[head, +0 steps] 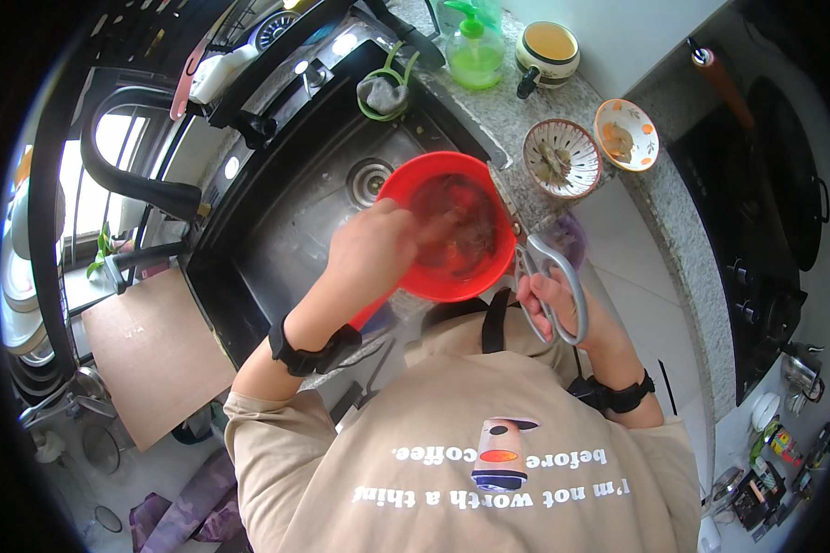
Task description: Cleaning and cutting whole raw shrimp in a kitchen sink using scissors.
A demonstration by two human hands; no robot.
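Observation:
A red plastic bowl (449, 293) rests by the sink's front edge, holding liquid and dark, reddish pieces I cannot make out. My left hand (373, 242) reaches over its left rim, the blurred fingers down inside; whether they pinch anything is unclear. Just right of the bowl, my right hand (553, 301) grips kitchen scissors (557, 254) by their grey handles, blades pointing away from me along the bowl's right side. Beyond them on the counter, a striped bowl (538, 138) contains greyish pieces that look like shrimp. A second patterned bowl (647, 138) beside it contains pale, peeled-looking pieces.
The black sink (277, 200) has a drain (369, 181) and a black faucet (111, 173). A green strainer (387, 93) hangs at its far corner. Behind are a soap pump bottle (476, 55) and a handled pot (548, 55). A board (155, 356) lies left; a cooktop (719, 200) stands right.

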